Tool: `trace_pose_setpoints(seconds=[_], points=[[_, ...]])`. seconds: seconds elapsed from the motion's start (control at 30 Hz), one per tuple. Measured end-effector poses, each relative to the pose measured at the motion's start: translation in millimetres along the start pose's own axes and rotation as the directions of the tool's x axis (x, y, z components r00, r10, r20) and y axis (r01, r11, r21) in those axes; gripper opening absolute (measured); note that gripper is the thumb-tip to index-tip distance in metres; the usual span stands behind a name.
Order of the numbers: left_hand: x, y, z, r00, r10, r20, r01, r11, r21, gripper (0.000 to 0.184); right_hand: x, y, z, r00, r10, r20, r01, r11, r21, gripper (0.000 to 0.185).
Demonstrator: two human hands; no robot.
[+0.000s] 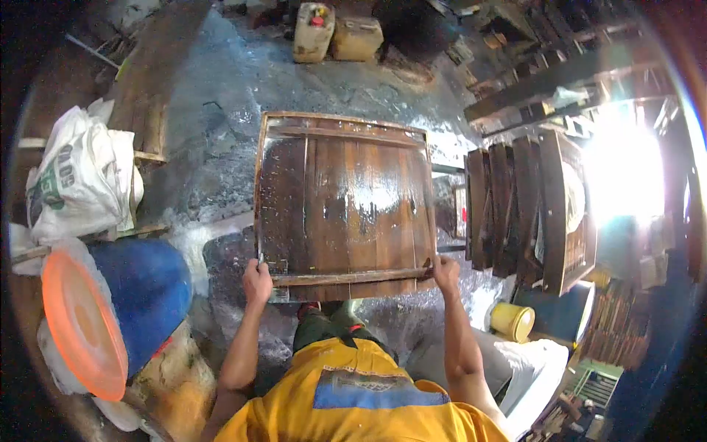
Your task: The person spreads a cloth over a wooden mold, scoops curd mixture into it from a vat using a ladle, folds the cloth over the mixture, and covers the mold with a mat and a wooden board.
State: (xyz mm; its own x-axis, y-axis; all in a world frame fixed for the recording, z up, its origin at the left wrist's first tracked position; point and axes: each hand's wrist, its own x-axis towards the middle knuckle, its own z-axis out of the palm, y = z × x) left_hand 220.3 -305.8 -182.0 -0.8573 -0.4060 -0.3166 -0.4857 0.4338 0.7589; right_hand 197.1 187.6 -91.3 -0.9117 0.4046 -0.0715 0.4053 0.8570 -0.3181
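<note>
A wide wooden tray (361, 199) with a raised rim and a wet, shiny plank surface is held out in front of my body. My left hand (257, 281) is closed round its near left corner. At the near right corner, my right hand (445, 274) grips the rim. A crossbar (346, 278) runs along the near side between both hands. The undersides of the tray and the fingertips beneath it are hidden.
Similar wooden trays (508, 206) stand stacked on edge at the right. At the left are a blue barrel (151, 287), an orange basin (81, 324) and white sacks (81, 177). A yellow bucket (512, 322) sits at lower right. Jerrycans (314, 37) stand on the wet floor (213, 147) ahead.
</note>
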Motion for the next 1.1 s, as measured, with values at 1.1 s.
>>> trace_pose_setpoints(seconds=[1.1], points=[[-36, 125, 121, 0.74, 0.619, 0.265, -0.653, 0.563, 0.507, 0.065, -280, 161, 36, 0.724, 0.605, 0.332, -0.626, 0.778, -0.051, 0.03]])
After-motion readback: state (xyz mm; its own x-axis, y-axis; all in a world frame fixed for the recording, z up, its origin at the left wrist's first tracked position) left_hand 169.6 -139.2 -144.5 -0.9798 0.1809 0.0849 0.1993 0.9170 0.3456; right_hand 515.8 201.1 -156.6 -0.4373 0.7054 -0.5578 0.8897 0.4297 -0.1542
